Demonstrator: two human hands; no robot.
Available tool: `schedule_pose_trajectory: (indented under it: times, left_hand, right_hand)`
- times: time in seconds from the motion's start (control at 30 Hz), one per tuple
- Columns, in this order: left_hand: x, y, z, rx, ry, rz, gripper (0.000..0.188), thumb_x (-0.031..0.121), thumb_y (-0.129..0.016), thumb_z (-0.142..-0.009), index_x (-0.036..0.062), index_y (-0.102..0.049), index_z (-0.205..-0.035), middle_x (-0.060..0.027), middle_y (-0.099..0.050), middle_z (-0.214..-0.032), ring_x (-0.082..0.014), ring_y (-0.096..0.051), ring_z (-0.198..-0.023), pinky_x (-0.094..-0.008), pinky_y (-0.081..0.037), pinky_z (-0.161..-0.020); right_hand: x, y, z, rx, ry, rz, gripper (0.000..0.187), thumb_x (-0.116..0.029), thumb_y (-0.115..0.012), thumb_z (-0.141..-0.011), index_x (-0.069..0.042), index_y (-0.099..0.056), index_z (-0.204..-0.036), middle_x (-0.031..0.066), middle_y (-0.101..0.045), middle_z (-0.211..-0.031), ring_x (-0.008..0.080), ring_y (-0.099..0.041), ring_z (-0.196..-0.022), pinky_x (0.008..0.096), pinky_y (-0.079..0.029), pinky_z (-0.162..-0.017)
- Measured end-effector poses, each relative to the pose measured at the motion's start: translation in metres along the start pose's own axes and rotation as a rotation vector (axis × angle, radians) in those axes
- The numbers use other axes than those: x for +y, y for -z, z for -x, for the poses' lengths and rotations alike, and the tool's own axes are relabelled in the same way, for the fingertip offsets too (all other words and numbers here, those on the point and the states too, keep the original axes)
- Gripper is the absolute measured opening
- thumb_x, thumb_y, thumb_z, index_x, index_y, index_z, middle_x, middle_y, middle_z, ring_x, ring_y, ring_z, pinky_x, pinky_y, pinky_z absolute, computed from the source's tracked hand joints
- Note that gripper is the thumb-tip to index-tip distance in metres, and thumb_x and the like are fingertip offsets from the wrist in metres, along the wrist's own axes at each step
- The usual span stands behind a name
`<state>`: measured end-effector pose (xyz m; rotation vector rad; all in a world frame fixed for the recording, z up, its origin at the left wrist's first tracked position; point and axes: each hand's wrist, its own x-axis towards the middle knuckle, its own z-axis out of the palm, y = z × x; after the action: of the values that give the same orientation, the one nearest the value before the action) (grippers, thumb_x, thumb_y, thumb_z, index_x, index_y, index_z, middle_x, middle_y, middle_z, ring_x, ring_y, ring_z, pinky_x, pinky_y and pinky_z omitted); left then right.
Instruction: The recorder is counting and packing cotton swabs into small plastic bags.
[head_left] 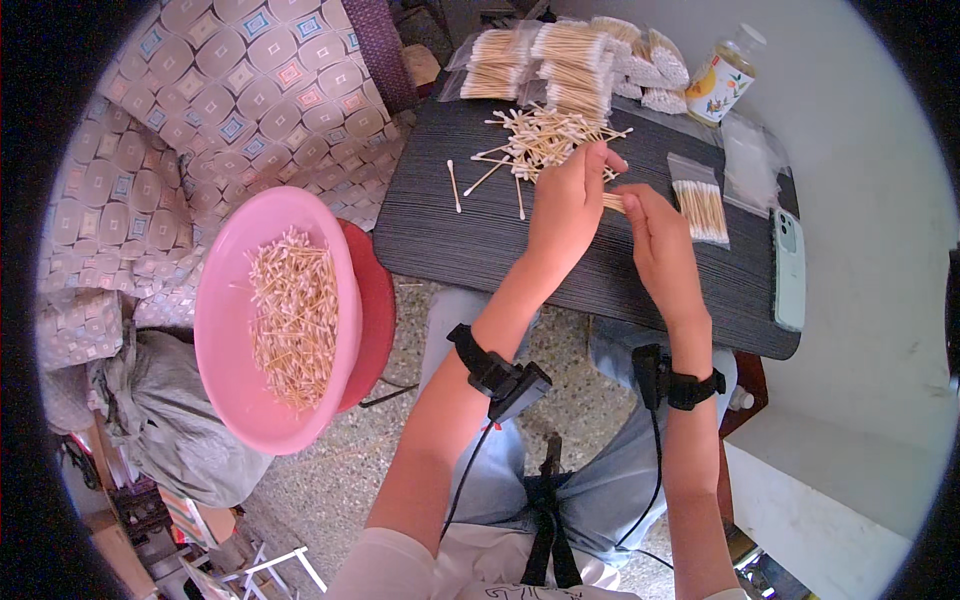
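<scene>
Both my hands meet above a black wood-grain table, closed around a small bundle of cotton swabs (613,202). My right hand (662,245) pinches the bundle's right end between thumb and fingers. My left hand (568,205) wraps the other end, its fingers partly hidden behind the thumb. Just beyond lies a loose pile of cotton swabs (545,138), with a few single ones strayed to its left. To the right of my right hand is a clear bag filled with cotton swabs (700,210).
Several filled swab bags (575,70) are stacked at the table's far edge, beside a bottle (720,80). Clear empty bags (750,165) and a pale phone (789,270) line the right edge. A pink basin (225,385) of swabs rests on a red stool (368,300) at left.
</scene>
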<state>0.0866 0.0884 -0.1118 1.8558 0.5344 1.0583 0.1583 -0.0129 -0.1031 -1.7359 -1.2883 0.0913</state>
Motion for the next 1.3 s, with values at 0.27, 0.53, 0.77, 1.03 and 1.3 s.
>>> schedule_pose_trajectory:
  times: [0.27, 0.53, 0.77, 1.03, 1.3]
  left_hand:
    - [0.000, -0.010, 0.005, 0.013, -0.078, -0.027, 0.020, 0.018, -0.048, -0.090, -0.0003, -0.056, -0.095, -0.0147, -0.058, -0.077, -0.0275, -0.057, -0.061, -0.0356, -0.043, -0.058]
    - [-0.002, -0.065, 0.034, -0.371, -0.614, -0.420, 0.040, 0.017, -0.059, -0.081, 0.0074, -0.050, -0.119, -0.0108, -0.049, -0.124, -0.0271, -0.039, -0.122, -0.0451, -0.030, -0.101]
    - [0.005, -0.062, 0.036, -0.401, -0.542, -0.459, 0.044, 0.029, -0.061, -0.078, 0.0092, -0.052, -0.116, -0.0083, -0.054, -0.106, -0.0251, -0.045, -0.111, -0.0457, -0.030, -0.100]
    - [0.008, -0.045, 0.028, -0.305, -0.513, -0.435, 0.013, 0.017, -0.063, -0.071, 0.0090, -0.059, -0.080, -0.0070, -0.055, -0.093, -0.0247, -0.051, -0.097, -0.0445, -0.034, -0.095]
    - [0.002, -0.023, 0.012, -0.459, -0.348, -0.343, 0.014, 0.011, -0.061, -0.071, 0.0077, -0.058, -0.085, -0.0060, -0.058, -0.095, -0.0234, -0.054, -0.097, -0.0440, -0.034, -0.099]
  right_hand:
    - [0.018, 0.031, 0.002, 0.181, -0.120, 0.159, 0.027, -0.020, -0.038, -0.096, 0.002, -0.054, -0.094, 0.0187, -0.058, -0.079, 0.0323, -0.055, -0.071, 0.0344, -0.043, -0.065]
    - [0.077, 0.087, 0.019, 0.319, -0.504, 0.376, 0.036, -0.025, -0.038, -0.095, 0.002, -0.059, -0.086, 0.0210, -0.060, -0.075, 0.0333, -0.057, -0.067, 0.0378, -0.043, -0.062]
    - [0.093, 0.093, 0.026, 0.272, -0.439, 0.297, 0.038, -0.028, -0.037, -0.095, 0.002, -0.059, -0.085, 0.0190, -0.058, -0.071, 0.0299, -0.053, -0.062, 0.0371, -0.041, -0.060]
    - [0.078, 0.085, 0.023, 0.272, -0.434, 0.280, 0.037, -0.027, -0.037, -0.095, 0.002, -0.058, -0.086, 0.0207, -0.058, -0.073, 0.0321, -0.053, -0.062, 0.0379, -0.041, -0.061]
    - [0.079, 0.083, 0.023, 0.228, -0.370, 0.343, 0.035, -0.026, -0.037, -0.095, 0.001, -0.059, -0.089, 0.0219, -0.060, -0.079, 0.0383, -0.058, -0.074, 0.0400, -0.044, -0.065]
